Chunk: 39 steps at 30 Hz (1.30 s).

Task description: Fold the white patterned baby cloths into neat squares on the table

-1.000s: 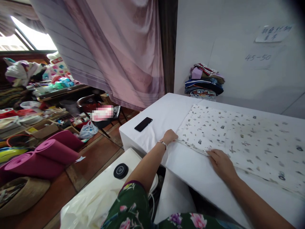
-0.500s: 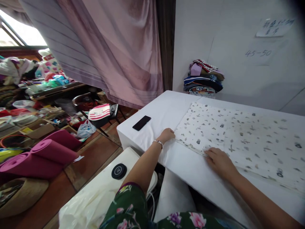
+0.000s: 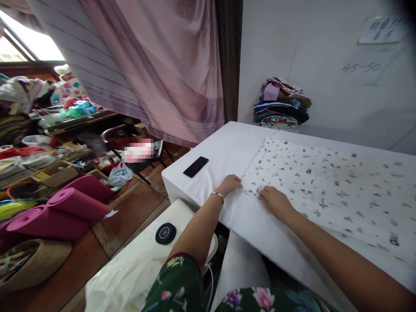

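Note:
White fabric [image 3: 325, 182] with small grey and dark printed motifs lies spread flat on the white-covered table [image 3: 224, 143]. My left hand [image 3: 231, 184], with a bracelet at the wrist, has its fingers closed on the near left corner of the fabric. A short way to the right, my right hand [image 3: 276, 201] pinches the fabric's near edge. A short stretch of that edge shows between the two hands. The fingertips of both hands are partly hidden by the hands themselves.
A black phone [image 3: 196, 167] lies on the table's left part. Folded clothes [image 3: 282, 106] are stacked at the back against the wall. Beside the table, a white surface [image 3: 136, 242] bears a round black object [image 3: 165, 233]. Pink rolled mats [image 3: 61, 208] and a chair [image 3: 143, 162] stand left.
My right hand has moved left along the fabric's near edge, closer to my left hand. The left hand stays at the corner. The whole view has shifted slightly.

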{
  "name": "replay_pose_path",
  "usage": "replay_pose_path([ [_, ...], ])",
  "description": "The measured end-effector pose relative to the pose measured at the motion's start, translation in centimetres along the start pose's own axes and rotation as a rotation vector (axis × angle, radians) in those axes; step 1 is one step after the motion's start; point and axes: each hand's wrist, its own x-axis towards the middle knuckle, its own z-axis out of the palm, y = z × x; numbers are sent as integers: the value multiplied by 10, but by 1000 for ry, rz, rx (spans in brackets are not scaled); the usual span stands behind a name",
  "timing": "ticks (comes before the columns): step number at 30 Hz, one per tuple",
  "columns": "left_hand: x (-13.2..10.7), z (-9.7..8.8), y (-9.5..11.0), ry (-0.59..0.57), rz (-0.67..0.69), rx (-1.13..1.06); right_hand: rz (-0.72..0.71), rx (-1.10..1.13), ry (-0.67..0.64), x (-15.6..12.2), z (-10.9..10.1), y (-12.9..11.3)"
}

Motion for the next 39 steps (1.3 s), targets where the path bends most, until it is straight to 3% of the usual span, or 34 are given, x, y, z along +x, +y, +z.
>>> replay_pose_path([
  [9,5,-1,-6,-41,17,-5,-65,86,65,-6,16,9],
  [17,-1,-1,10,6,65,257,-160,48,189,-13,28,8],
  [25,-6,3,19,61,85,454,-163,73,262,-13,26,0],
  [31,-15,0,20,116,84,512,-239,291,285,-30,25,3],
  [35,-18,3,19,133,69,539,-211,324,279,-56,24,23],
  [39,-14,2,17,146,91,575,-62,218,293,-105,20,71],
])
